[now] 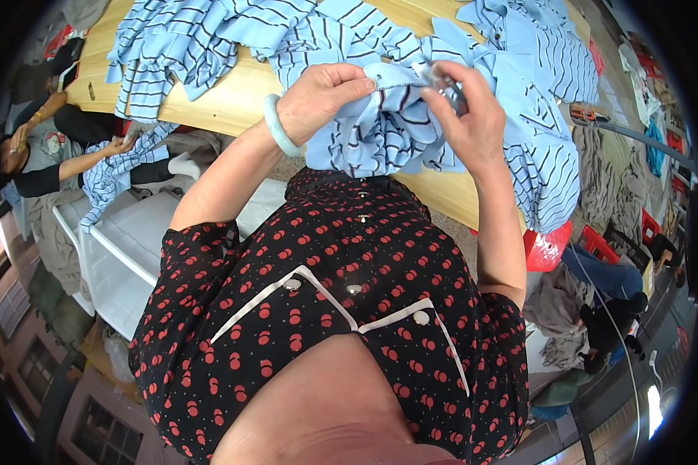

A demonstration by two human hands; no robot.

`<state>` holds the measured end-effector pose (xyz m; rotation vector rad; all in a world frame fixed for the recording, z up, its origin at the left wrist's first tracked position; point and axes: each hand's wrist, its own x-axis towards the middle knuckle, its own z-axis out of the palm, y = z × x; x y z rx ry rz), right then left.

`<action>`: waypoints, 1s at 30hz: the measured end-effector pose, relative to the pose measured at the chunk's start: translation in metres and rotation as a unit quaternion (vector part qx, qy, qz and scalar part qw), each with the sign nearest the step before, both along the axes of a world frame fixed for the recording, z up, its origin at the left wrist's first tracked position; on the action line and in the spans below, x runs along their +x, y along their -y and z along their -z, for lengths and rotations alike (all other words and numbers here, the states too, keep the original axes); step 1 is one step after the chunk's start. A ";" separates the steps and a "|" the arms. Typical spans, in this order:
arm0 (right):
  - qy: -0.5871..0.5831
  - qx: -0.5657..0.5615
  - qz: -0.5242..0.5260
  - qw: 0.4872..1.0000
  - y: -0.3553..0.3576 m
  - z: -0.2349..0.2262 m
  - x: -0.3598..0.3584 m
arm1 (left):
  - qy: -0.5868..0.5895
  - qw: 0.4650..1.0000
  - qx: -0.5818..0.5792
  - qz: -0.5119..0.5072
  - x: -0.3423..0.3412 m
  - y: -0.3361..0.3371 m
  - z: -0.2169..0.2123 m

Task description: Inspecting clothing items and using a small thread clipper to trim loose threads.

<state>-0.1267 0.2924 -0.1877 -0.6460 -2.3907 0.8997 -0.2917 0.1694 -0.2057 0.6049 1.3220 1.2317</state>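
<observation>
A light-blue garment with dark stripes (384, 132) is bunched up in front of me at the table's near edge. My left hand (322, 101), with a pale bangle on its wrist, pinches the edge of a plain blue band on this garment between thumb and fingers. Close by on the right, my right hand (473, 112) is closed around small metal thread snips (446, 84), partly hidden by the fingers and blurred. Their tip is at the band's edge; whether the blades touch the cloth I cannot tell.
More striped blue garments (178, 46) lie heaped across the wooden table (186, 112), with another pile (543, 139) hanging over its right edge. A seated person (46, 155) at left handles a similar garment beside white plastic bins (124, 240). A red bag (547, 246) sits below right.
</observation>
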 end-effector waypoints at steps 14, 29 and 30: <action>0.010 0.057 -0.086 0.995 0.006 0.011 0.003 | -0.078 0.993 0.010 0.085 0.003 -0.004 -0.003; 0.198 -0.179 0.003 0.964 -0.027 0.084 0.045 | -0.554 0.829 0.084 -0.007 -0.029 0.051 0.047; 0.192 -0.163 0.018 0.967 -0.020 0.089 0.046 | -0.633 0.754 0.113 -0.130 -0.038 0.050 0.055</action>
